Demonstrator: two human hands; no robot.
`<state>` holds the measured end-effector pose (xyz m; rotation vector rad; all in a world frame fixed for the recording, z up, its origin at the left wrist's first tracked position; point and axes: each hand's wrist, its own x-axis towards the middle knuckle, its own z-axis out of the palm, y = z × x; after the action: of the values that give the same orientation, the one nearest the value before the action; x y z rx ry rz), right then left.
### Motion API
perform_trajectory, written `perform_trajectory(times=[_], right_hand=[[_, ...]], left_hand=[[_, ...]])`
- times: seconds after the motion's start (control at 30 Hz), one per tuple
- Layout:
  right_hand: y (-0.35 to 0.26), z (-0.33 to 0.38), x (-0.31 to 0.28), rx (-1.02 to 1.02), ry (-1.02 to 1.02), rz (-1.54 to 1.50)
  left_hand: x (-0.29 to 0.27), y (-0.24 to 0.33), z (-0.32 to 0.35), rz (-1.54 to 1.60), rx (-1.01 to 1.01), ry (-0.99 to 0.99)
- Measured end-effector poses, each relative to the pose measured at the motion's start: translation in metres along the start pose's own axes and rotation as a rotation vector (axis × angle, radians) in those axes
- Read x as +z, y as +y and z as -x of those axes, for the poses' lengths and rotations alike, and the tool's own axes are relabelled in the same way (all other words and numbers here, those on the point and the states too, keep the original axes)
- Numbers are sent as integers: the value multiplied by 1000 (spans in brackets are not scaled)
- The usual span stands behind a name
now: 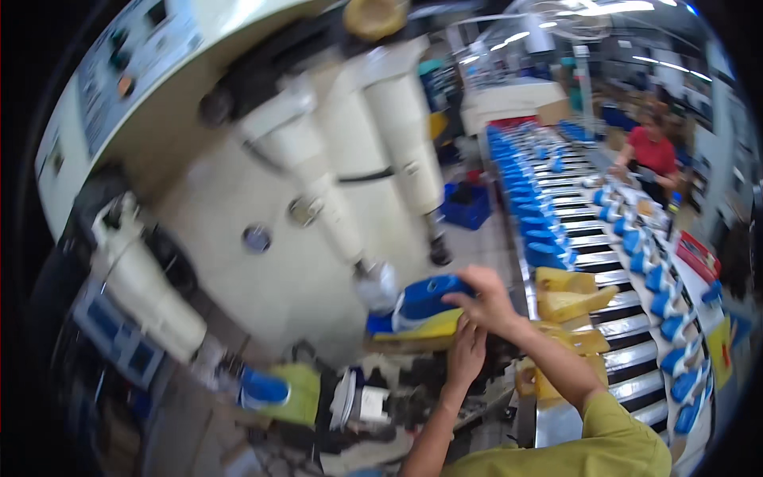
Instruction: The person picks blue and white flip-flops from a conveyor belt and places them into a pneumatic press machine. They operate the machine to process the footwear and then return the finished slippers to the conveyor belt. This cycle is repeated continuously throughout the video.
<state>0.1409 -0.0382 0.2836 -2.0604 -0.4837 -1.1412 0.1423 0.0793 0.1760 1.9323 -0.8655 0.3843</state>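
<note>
a: where the roller conveyor (628, 334) runs off toward a person in red (653, 151), what stands beside it?

b: a big cream pressing machine (318, 159). below it a blue shoe (425, 296) lies on a yellow last (421, 330).

a: and the hands?

b: the right hand (486, 298) curls on the shoe's heel; the left hand (465, 354) presses flat beneath.

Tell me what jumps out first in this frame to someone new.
Centre frame, the right hand grips a blue shoe mounted on a yellow last, with the left hand just under it. The big cream press machine fills the upper left, its cylinders angled down toward the shoe. To the right, a roller conveyor lined with rows of blue shoes runs back to a person in red.
</note>
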Motion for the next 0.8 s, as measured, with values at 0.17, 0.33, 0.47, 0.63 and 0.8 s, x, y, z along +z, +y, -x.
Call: perform_trajectory(times=[0.17, 0.33, 0.47, 0.63, 0.8], right_hand=[[-60, 5, 6, 23, 113, -125], [-120, 57, -7, -120, 99, -82], [-110, 73, -15, 19, -241, -296], [-51, 31, 46, 467, -95, -137], [-14, 34, 66, 645, -232, 68]], left_hand=[[-20, -25, 38, 1990, -633, 45], [-65, 19, 16, 1854, -749, 71], [-81, 7, 38, 2104, -596, -174], [-101, 16, 56, 1852, -985, -139], [-99, 32, 66, 1581, -1150, -232]])
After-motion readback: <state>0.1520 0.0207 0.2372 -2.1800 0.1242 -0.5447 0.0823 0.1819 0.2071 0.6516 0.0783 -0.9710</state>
